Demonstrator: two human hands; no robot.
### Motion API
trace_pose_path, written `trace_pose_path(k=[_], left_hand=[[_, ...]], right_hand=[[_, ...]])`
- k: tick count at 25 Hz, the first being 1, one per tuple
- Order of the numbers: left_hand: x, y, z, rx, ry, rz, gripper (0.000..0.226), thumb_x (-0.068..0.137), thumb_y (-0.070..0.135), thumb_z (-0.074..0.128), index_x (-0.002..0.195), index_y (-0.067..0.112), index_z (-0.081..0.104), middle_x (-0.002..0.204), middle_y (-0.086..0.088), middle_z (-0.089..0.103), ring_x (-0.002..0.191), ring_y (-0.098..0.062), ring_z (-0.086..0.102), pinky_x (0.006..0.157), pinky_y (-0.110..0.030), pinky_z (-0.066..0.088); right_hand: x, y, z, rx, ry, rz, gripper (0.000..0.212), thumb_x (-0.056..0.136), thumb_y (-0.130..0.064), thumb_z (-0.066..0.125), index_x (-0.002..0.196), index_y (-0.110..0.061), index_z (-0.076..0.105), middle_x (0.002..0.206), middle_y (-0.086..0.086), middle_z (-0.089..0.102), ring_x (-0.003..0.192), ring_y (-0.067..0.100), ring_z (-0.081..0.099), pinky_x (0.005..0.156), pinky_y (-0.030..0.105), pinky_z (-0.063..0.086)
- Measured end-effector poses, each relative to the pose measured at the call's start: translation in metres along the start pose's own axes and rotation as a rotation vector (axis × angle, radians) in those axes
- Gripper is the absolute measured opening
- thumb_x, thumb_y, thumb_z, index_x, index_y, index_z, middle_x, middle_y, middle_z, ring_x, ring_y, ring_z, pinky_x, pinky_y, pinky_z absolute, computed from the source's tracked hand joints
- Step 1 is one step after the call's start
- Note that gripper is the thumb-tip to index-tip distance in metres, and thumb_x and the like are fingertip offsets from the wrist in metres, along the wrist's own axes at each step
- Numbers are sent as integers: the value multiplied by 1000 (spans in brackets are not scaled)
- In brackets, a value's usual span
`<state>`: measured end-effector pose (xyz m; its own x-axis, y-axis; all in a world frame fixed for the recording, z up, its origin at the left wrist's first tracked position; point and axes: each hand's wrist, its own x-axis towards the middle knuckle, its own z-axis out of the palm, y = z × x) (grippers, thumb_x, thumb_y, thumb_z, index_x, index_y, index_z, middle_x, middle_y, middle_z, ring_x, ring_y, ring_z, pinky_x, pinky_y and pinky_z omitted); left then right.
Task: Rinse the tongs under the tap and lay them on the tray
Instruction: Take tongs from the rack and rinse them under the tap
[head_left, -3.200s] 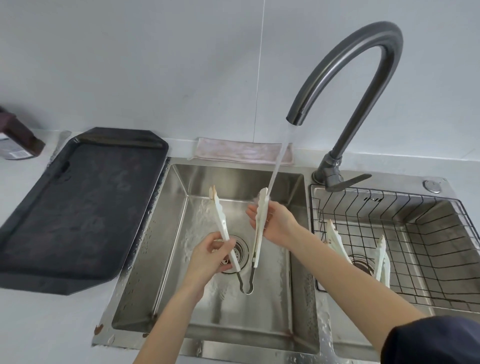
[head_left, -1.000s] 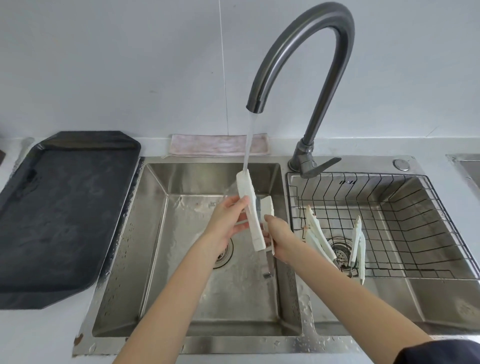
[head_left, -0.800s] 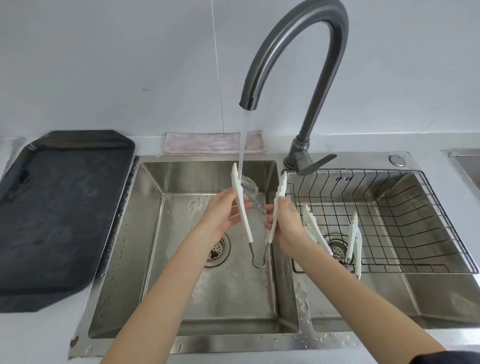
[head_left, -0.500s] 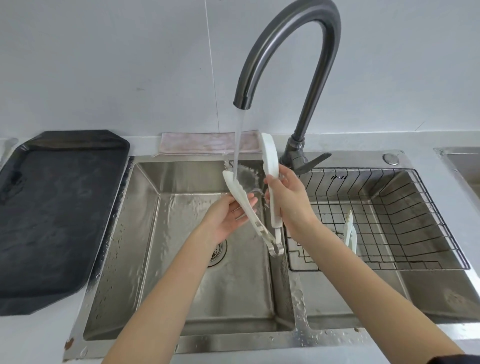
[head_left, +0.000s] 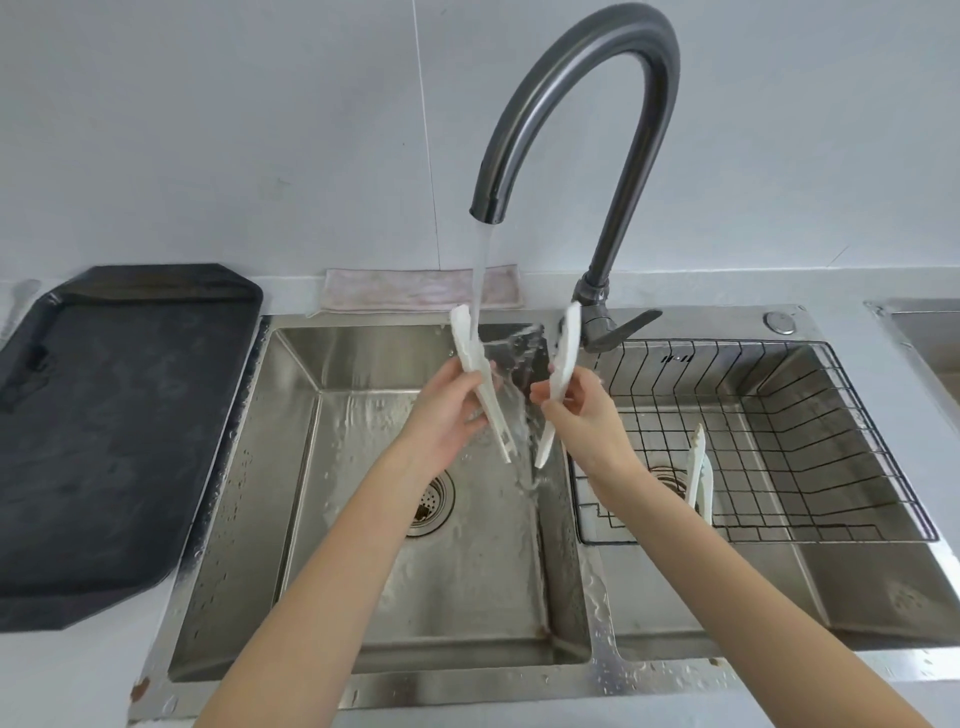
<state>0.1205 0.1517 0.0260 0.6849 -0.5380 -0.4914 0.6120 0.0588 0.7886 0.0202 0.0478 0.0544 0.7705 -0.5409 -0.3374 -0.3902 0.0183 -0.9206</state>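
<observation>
One pair of white tongs (head_left: 480, 379) is held tips-up over the left sink basin (head_left: 363, 545), its two arms spread under the tap (head_left: 587, 104) stream. The left hand (head_left: 447, 410) is clamped on one arm, the right hand (head_left: 582, 415) on the other. One black tray (head_left: 104, 441) lies on the desk (head_left: 62, 675). One more pair of tongs (head_left: 698, 467) stands in the wire basket (head_left: 831, 441).

The tongs (head_left: 480, 384) were plain white, the tap (head_left: 597, 104) was dark gunmetal grey, the tray (head_left: 119, 415) was black with pale mottled smudges, the cloth (head_left: 421, 288) was washed-out pink, the wire basket (head_left: 831, 415) was black, and the sink (head_left: 363, 597) was bare steel.
</observation>
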Motion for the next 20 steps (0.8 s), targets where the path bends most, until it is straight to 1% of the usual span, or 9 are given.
trace_pose_path(k=[1,3,5,8,10,12,14,17,20], left_hand=[[-2,2,1,51,3,37,27,91,4,44,109,20,58,92,2,61,84,-14,58,76,-29,48],[-7,6,0,121,11,105,27,89,3,48,101,26,58,91,4,61,87,-14,58,84,-32,45],[-9,8,-3,220,4,156,29,87,6,54,105,29,56,98,6,63,97,-15,58,92,-34,44],[-12,8,-6,420,-10,211,33,84,15,61,108,38,55,116,5,63,109,-14,59,96,-33,44],[-14,8,-10,463,7,230,31,84,19,62,103,42,54,119,3,63,109,-14,59,96,-33,45],[-15,8,-16,431,41,242,27,84,21,62,100,42,56,112,3,64,106,-16,60,93,-34,46],[-16,7,-24,333,100,224,28,86,21,61,111,31,57,104,4,64,100,-19,63,88,-34,48],[-18,8,-39,181,168,161,37,90,19,54,127,16,50,105,1,63,98,-19,64,77,-26,52],[-22,12,-52,108,199,147,32,94,21,47,125,14,49,103,0,63,91,-15,65,70,-24,57]], right_hand=[[2,6,0,-2,-3,30,23,93,-8,48,116,-12,50,119,12,61,106,19,57,89,24,44],[6,18,0,7,-19,77,27,92,-7,46,118,-15,48,122,7,60,117,20,55,102,33,44],[10,25,1,15,-36,115,37,92,-5,45,128,-10,44,118,3,60,120,22,54,107,40,42],[13,28,2,84,-74,178,38,92,1,42,129,-4,42,113,4,58,118,24,55,104,34,44],[13,28,4,122,-110,214,32,92,2,40,123,-5,44,112,6,59,113,21,55,101,30,45],[12,26,6,112,-133,210,32,92,1,40,122,-8,43,111,6,59,110,19,55,99,29,46],[13,23,10,49,-150,161,36,93,-3,43,128,-9,42,110,5,60,110,19,56,99,33,47],[16,13,20,-94,-161,48,36,92,-13,51,128,-12,47,107,8,63,105,21,59,98,38,48],[20,-2,33,-148,-195,-34,32,91,-23,55,122,-16,53,102,11,64,102,27,61,97,40,49]])
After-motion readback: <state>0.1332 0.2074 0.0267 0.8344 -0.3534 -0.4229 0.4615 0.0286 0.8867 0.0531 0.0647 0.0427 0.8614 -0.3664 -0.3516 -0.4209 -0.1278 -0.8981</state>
